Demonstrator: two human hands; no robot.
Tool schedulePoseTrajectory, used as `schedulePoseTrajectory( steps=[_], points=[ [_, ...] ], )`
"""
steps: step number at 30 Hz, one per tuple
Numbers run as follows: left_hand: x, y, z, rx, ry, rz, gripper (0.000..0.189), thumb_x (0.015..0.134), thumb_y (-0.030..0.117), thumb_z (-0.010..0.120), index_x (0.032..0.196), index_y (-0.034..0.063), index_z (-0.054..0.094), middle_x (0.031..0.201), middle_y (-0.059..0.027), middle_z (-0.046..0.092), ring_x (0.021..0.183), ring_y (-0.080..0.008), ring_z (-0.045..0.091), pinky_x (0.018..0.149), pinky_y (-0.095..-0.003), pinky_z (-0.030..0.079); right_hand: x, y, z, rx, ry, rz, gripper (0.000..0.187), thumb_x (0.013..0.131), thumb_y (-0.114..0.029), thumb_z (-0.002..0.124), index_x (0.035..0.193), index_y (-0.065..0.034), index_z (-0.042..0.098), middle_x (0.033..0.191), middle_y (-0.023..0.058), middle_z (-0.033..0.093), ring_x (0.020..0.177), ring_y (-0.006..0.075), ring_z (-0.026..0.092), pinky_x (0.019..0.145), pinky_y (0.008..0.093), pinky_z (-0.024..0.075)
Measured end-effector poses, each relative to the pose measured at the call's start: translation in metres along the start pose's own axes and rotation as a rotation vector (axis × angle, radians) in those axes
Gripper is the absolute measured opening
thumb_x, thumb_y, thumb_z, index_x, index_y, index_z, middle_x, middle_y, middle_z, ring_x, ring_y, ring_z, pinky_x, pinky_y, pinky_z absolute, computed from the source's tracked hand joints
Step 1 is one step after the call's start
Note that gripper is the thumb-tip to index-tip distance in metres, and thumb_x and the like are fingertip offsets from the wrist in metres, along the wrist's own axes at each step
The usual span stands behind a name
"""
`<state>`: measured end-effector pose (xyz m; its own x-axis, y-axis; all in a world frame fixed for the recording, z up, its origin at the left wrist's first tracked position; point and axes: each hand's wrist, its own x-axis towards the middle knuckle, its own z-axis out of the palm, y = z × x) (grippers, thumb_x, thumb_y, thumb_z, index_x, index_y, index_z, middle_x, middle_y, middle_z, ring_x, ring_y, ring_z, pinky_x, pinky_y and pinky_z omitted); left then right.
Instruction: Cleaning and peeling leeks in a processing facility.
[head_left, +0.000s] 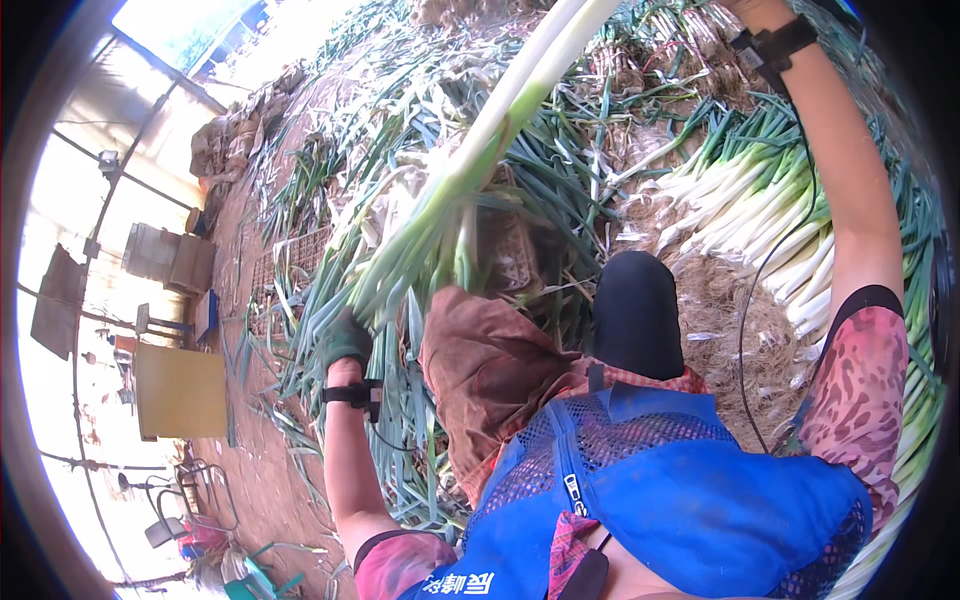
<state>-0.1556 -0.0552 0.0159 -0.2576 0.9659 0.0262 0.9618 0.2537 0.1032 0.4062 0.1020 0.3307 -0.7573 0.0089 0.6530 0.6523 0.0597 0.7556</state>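
Observation:
A few big green onions slant across the middle, white stalks toward the top edge and green leaves down to the left. My left hand, in a dark green glove, is closed around their leaf ends. My right hand is at the top edge, with its fingers cut off from view. Whether it touches the white ends cannot be seen. A row of cleaned green onions lies on the right, white ends pointing toward a heap of fibrous root trimmings.
Loose leaves and husks cover the ground ahead. A plastic crate is partly buried before my knees; another crate lies left. Bundled onions lie farther off. A yellow box stands leftward. A cable hangs along my right arm.

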Motion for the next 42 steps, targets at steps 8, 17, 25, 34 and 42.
schedulePoseTrajectory(
  steps=[8, 17, 25, 34, 42],
  points=[
    [-0.004, 0.075, -0.021, -0.227, 0.126, 0.397, 0.035, 0.080, 0.014, 0.068, 0.114, 0.0126, 0.065, 0.109, -0.0130, 0.066, 0.093, -0.0296, 0.066, 0.078, -0.0374, 0.053, 0.008, 0.023, -0.029, -0.111, -0.228, -0.009, 0.009, 0.079, -0.021, 0.059, 0.078, -0.0152, 0.066, 0.074, 0.0073, 0.062, 0.081, 0.0259, 0.062, 0.076, 0.0393, 0.0485],
    [0.000, 0.293, -0.062, -0.443, 0.685, 0.694, 0.049, 0.079, 0.037, 0.073, 0.121, 0.0164, 0.057, 0.103, -0.0141, 0.062, 0.085, -0.0344, 0.064, 0.068, -0.0426, 0.053, 0.088, 0.004, -0.084, -0.261, -0.735, -0.069, 0.009, 0.078, -0.019, 0.064, 0.080, -0.0150, 0.072, 0.079, 0.0065, 0.070, 0.084, 0.0266, 0.068, 0.078, 0.0388, 0.0536],
    [0.032, 0.281, -0.032, -0.279, 0.443, 0.680, 0.013, 0.089, 0.024, 0.059, 0.098, 0.0177, 0.065, 0.091, -0.0114, 0.065, 0.075, -0.0349, 0.064, 0.062, -0.0456, 0.051, 0.056, 0.045, -0.084, -0.229, -1.082, 0.120, 0.019, 0.078, -0.023, 0.064, 0.092, -0.0147, 0.074, 0.086, 0.0093, 0.072, 0.087, 0.0296, 0.069, 0.078, 0.0416, 0.0540],
    [0.021, 0.287, -0.025, -0.422, 0.469, 0.822, 0.020, 0.088, 0.025, 0.063, 0.105, 0.0169, 0.065, 0.092, -0.0100, 0.065, 0.077, -0.0345, 0.064, 0.066, -0.0456, 0.052, -0.012, 0.095, -0.109, -0.278, -1.171, 0.351, 0.025, 0.074, -0.025, 0.063, 0.095, -0.0163, 0.072, 0.088, 0.0096, 0.071, 0.089, 0.0316, 0.068, 0.075, 0.0447, 0.0531],
    [0.031, 0.367, -0.055, -0.596, 0.772, 0.840, 0.045, 0.084, 0.032, 0.070, 0.121, 0.0121, 0.054, 0.109, -0.0162, 0.057, 0.092, -0.0366, 0.061, 0.073, -0.0446, 0.052, 0.029, 0.070, -0.154, -0.140, -1.156, 0.194, 0.021, 0.073, -0.026, 0.067, 0.092, -0.0176, 0.071, 0.087, 0.0072, 0.070, 0.085, 0.0303, 0.067, 0.076, 0.0420, 0.0530]
  ],
)
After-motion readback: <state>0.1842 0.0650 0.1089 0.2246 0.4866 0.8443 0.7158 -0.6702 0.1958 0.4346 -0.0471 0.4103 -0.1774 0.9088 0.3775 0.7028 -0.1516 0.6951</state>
